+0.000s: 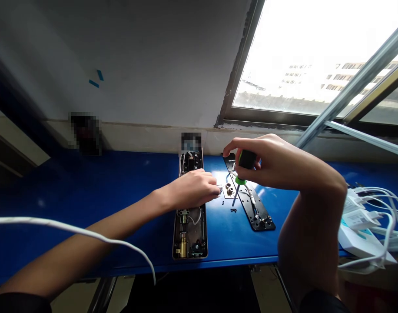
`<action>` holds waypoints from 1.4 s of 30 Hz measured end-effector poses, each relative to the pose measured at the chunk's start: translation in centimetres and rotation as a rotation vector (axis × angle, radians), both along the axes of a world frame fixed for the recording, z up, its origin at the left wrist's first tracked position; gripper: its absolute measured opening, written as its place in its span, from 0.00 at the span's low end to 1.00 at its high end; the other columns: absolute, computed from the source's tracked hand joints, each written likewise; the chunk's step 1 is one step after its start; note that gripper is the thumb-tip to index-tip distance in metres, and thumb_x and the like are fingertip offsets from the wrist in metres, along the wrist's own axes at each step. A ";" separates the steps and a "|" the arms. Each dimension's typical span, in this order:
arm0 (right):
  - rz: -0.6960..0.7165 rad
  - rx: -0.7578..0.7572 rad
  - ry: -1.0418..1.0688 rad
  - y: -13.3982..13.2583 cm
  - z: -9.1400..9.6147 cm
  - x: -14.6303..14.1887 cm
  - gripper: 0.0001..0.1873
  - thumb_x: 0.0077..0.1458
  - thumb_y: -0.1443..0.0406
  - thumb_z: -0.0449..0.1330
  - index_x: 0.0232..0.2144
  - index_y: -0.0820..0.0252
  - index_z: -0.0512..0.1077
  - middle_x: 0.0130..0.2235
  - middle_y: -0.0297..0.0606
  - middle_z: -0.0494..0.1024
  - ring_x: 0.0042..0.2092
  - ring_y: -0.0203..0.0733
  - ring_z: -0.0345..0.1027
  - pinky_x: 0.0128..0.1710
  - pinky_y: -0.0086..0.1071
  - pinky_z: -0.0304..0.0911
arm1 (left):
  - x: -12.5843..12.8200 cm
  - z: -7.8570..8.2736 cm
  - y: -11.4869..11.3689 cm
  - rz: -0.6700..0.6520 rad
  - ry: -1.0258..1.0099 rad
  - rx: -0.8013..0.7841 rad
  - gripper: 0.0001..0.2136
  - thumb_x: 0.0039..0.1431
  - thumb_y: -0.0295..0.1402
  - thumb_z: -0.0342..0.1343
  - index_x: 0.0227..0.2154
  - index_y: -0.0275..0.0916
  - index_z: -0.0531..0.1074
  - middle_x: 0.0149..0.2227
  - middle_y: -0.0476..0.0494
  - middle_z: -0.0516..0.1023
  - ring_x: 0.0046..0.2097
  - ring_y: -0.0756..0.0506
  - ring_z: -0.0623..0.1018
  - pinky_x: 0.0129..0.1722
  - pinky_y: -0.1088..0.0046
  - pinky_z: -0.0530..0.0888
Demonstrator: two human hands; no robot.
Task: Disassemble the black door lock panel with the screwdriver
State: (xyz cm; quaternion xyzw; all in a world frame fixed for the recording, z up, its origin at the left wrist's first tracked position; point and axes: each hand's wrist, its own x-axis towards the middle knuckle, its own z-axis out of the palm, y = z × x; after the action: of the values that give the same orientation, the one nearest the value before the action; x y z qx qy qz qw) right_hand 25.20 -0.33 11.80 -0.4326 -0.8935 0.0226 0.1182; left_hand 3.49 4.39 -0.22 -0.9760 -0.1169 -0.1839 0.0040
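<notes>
- Pointing down at a slant, a screwdriver is gripped by the right hand, its green-and-black handle enclosed by the fingers.
- The screwdriver's tip is held near a small cluster of dark screws; whether contact is made cannot be told.
- The left hand is held over the middle of a long open case, fingers curled together; whether anything is pinched at their tips cannot be told.
- The case is placed upright lengthwise on the blue table, its near end close to the front edge; wires and a brass cylinder are contained in it.
- A small metal plate is located between the case and a long black panel, which is laid at a slant to the right.
- White chargers and cables are piled at the far right.
</notes>
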 end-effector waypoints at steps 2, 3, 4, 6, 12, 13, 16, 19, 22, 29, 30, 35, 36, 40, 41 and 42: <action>-0.045 -0.026 -0.024 0.1 -0.1 0.6 0.18 0.55 0.67 0.62 0.49 0.56 0.75 0.29 0.33 0.79 0.24 0.33 0.67 0.23 0.27 0.59 | 1.5 0.7 0.7 -0.008 0.101 0.018 0.08 0.68 0.28 0.58 0.34 0.39 0.81 0.35 0.44 0.82 0.36 0.46 0.79 0.41 0.66 0.73; -0.063 -0.030 -0.031 0.2 -0.2 0.8 0.17 0.55 0.67 0.62 0.48 0.56 0.75 0.28 0.32 0.78 0.23 0.32 0.66 0.22 0.27 0.58 | 2.2 1.0 1.0 -0.003 0.151 0.025 0.08 0.68 0.28 0.59 0.33 0.38 0.81 0.35 0.44 0.82 0.34 0.46 0.79 0.40 0.66 0.72; -0.074 -0.033 -0.033 0.3 -0.3 1.0 0.17 0.54 0.66 0.62 0.48 0.55 0.75 0.28 0.31 0.78 0.23 0.32 0.65 0.21 0.27 0.58 | 2.9 1.1 1.2 0.000 0.204 0.033 0.08 0.67 0.28 0.60 0.31 0.38 0.81 0.34 0.44 0.81 0.32 0.47 0.78 0.38 0.67 0.71; -0.076 -0.051 -0.032 0.5 -0.4 1.3 0.18 0.54 0.67 0.62 0.48 0.54 0.75 0.27 0.31 0.78 0.23 0.32 0.65 0.21 0.26 0.59 | 4.1 1.3 1.7 0.003 0.275 0.036 0.10 0.65 0.26 0.60 0.27 0.38 0.79 0.31 0.45 0.80 0.30 0.47 0.76 0.33 0.67 0.68; -0.083 -0.135 -0.028 1.0 -0.5 1.7 0.19 0.54 0.66 0.62 0.50 0.56 0.75 0.27 0.32 0.79 0.22 0.32 0.67 0.18 0.25 0.58 | 6.4 0.5 2.3 0.041 0.342 -0.077 0.14 0.52 0.18 0.59 0.15 0.37 0.69 0.21 0.48 0.72 0.20 0.50 0.62 0.22 0.68 0.56; -0.080 -0.141 -0.027 1.1 -0.5 1.8 0.19 0.54 0.66 0.62 0.50 0.56 0.75 0.28 0.32 0.79 0.23 0.32 0.68 0.18 0.25 0.58 | 6.6 0.3 2.3 0.041 0.353 -0.086 0.15 0.51 0.17 0.59 0.14 0.37 0.67 0.19 0.49 0.70 0.19 0.51 0.61 0.21 0.68 0.55; -0.074 -0.145 -0.031 1.2 -0.5 2.2 0.18 0.53 0.66 0.63 0.48 0.57 0.76 0.28 0.33 0.79 0.22 0.32 0.66 0.18 0.25 0.56 | 7.2 -0.5 2.4 0.050 0.389 -0.098 0.15 0.49 0.17 0.60 0.13 0.38 0.65 0.18 0.50 0.68 0.19 0.51 0.58 0.21 0.68 0.55; -0.089 -0.156 -0.036 1.3 -0.5 2.6 0.18 0.53 0.65 0.63 0.47 0.56 0.76 0.29 0.32 0.79 0.23 0.33 0.67 0.18 0.26 0.58 | 7.4 -1.1 2.4 0.078 0.431 -0.108 0.13 0.50 0.18 0.59 0.16 0.38 0.69 0.20 0.48 0.71 0.20 0.49 0.61 0.21 0.68 0.56; -0.106 -0.164 -0.034 1.2 -0.4 2.9 0.18 0.53 0.65 0.63 0.48 0.54 0.75 0.30 0.31 0.80 0.25 0.33 0.70 0.20 0.27 0.61 | 7.3 -1.4 2.4 0.100 0.465 -0.115 0.09 0.52 0.20 0.58 0.20 0.38 0.74 0.24 0.46 0.76 0.23 0.48 0.66 0.23 0.69 0.60; -0.088 -0.133 -0.026 1.0 -0.2 3.1 0.19 0.51 0.67 0.63 0.48 0.56 0.76 0.30 0.32 0.79 0.26 0.33 0.68 0.23 0.29 0.58 | 7.7 -1.2 2.3 0.109 0.520 -0.122 0.08 0.54 0.20 0.57 0.25 0.38 0.77 0.27 0.45 0.78 0.25 0.47 0.68 0.24 0.70 0.60; -0.088 -0.137 -0.018 1.0 -0.2 3.1 0.20 0.51 0.68 0.63 0.48 0.56 0.76 0.30 0.32 0.79 0.26 0.33 0.68 0.23 0.29 0.58 | 7.8 -1.2 2.2 0.109 0.525 -0.124 0.08 0.54 0.20 0.57 0.25 0.38 0.78 0.28 0.45 0.78 0.25 0.47 0.68 0.24 0.70 0.60; -0.089 -0.130 -0.011 0.9 -0.1 3.2 0.20 0.50 0.68 0.63 0.48 0.55 0.76 0.32 0.32 0.81 0.28 0.33 0.70 0.25 0.29 0.59 | 7.9 -1.3 2.3 0.126 0.546 -0.125 0.08 0.55 0.20 0.56 0.27 0.37 0.78 0.31 0.44 0.79 0.26 0.46 0.69 0.25 0.70 0.61; -0.088 -0.132 -0.015 0.8 -0.1 3.2 0.20 0.51 0.67 0.63 0.48 0.55 0.76 0.33 0.33 0.81 0.28 0.34 0.70 0.26 0.29 0.59 | 7.8 -1.3 2.3 0.128 0.547 -0.125 0.08 0.55 0.20 0.56 0.28 0.37 0.78 0.31 0.44 0.79 0.26 0.46 0.70 0.26 0.70 0.61; -0.082 -0.151 -0.029 0.7 0.1 3.1 0.19 0.52 0.66 0.62 0.48 0.56 0.76 0.35 0.34 0.81 0.30 0.34 0.71 0.27 0.28 0.60 | 7.6 -1.5 2.7 0.131 0.531 -0.120 0.08 0.55 0.21 0.55 0.28 0.37 0.77 0.31 0.43 0.78 0.27 0.46 0.69 0.26 0.70 0.60; -0.081 -0.151 -0.029 0.7 0.1 3.1 0.19 0.52 0.66 0.61 0.48 0.56 0.76 0.35 0.34 0.81 0.30 0.34 0.71 0.27 0.28 0.60 | 7.6 -1.5 2.7 0.133 0.524 -0.118 0.08 0.55 0.21 0.54 0.27 0.37 0.76 0.30 0.43 0.78 0.26 0.47 0.69 0.26 0.70 0.59; -0.080 -0.147 -0.026 0.7 0.1 3.1 0.19 0.52 0.66 0.61 0.48 0.56 0.76 0.35 0.34 0.81 0.30 0.34 0.71 0.26 0.28 0.60 | 7.6 -1.6 2.8 0.136 0.517 -0.116 0.08 0.55 0.21 0.54 0.26 0.37 0.76 0.29 0.44 0.77 0.26 0.47 0.68 0.25 0.69 0.58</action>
State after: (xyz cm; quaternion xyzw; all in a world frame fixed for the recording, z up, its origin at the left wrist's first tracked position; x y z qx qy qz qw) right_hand 28.26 0.35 11.94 -0.4759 -0.8728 0.0775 0.0752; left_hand 11.05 7.15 -1.79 -0.9790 -0.1875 0.0791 -0.0101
